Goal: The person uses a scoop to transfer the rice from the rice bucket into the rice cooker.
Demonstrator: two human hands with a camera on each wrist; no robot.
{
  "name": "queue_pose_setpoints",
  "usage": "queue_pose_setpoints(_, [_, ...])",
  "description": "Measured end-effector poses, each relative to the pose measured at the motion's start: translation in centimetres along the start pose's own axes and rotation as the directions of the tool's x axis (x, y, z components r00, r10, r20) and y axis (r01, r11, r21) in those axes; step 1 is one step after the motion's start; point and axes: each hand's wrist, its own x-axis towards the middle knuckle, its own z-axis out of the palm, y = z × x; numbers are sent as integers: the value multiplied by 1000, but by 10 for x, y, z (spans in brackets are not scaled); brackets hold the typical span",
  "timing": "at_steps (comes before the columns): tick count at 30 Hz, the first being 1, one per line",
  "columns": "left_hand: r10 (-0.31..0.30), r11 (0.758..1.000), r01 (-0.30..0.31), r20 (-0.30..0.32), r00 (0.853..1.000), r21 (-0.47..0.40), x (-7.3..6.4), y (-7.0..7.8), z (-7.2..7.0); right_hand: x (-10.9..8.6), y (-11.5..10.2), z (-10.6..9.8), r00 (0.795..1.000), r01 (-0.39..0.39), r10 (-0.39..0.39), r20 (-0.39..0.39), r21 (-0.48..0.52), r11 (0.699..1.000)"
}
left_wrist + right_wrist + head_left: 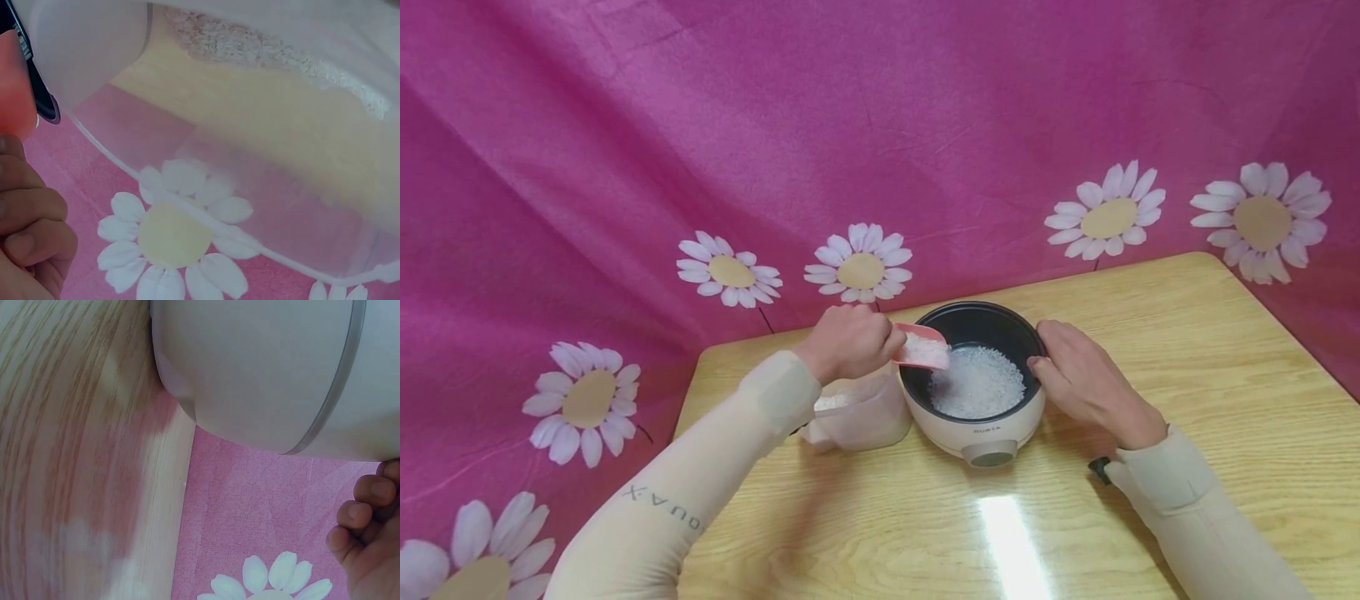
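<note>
My left hand grips the handle of a pink scoop loaded with white rice. The scoop's front edge reaches over the left rim of a white rice cooker. Inside its black pot, white rice lies over the bottom. At the cooker's right side, my right hand holds the rim, thumb near the top edge; the right wrist view shows its curled fingers beside the white body. Below my left hand stands a translucent container, partly hidden by the arm, with rice in it.
A light wooden table carries the cooker and container, which stand side by side. Behind and to the left hangs a magenta cloth with white daisies. The cooker's knob faces me.
</note>
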Motion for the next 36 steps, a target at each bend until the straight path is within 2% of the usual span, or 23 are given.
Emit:
queue_pose_setpoints(9, [18, 996, -14, -42, 999, 90, 2, 3, -7, 0, 2, 0, 1000, -13, 13, -7, 5, 1000])
queue_pose_setpoints(15, [68, 983, -51, -96, 993, 177, 3, 4, -13, 1, 2, 1, 1000, -11, 11, -4, 5, 1000])
queue_pose_setpoints(23, [138, 939, -67, -189, 972, 338, 3, 3, -19, 1, 1, 0, 1000, -20, 20, -3, 13, 1000])
queue_pose_setpoints(28, [148, 928, -54, -232, 961, 369, 1, 1, -20, 1, 1, -1, 1000, -2, 2, -11, 11, 1000])
queue_pose_setpoints(31, [146, 930, -54, -230, 962, 363, 0, 0, -21, 1, 1, -1, 1000, -6, 6, -5, 13, 1000])
queue_pose_setpoints(36, [105, 938, -44, -162, 981, 345, -4, -3, -26, 0, 0, -1, 1000, -24, 24, 13, 11, 1000])
